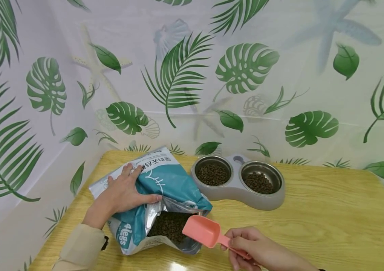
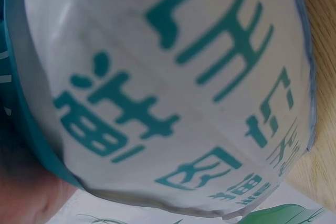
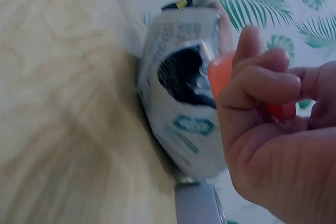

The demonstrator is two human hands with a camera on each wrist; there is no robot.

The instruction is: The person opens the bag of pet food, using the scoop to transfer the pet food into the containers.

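A teal and white pet food bag (image 1: 175,177) lies on its side, its mouth gaping toward the front and brown kibble (image 1: 169,226) showing inside. My left hand (image 1: 124,192) rests on top of the bag with fingers spread and thumb near the opening. In the left wrist view, printed bag (image 2: 157,93) fills most of the picture. My right hand (image 1: 256,246) grips the handle of a pink scoop (image 1: 202,229), whose bowl is at the right side of the bag's mouth and holds no visible kibble. The right wrist view shows curled fingers (image 3: 268,85) around the scoop.
Behind the bag's right side stands a grey double bowl stand (image 1: 239,192). Its left bowl (image 1: 227,162) and right bowl (image 1: 278,180) both contain kibble. A wooden table (image 1: 334,214) lies under everything, with a leaf-patterned cloth (image 1: 263,22) hanging behind and at the left.
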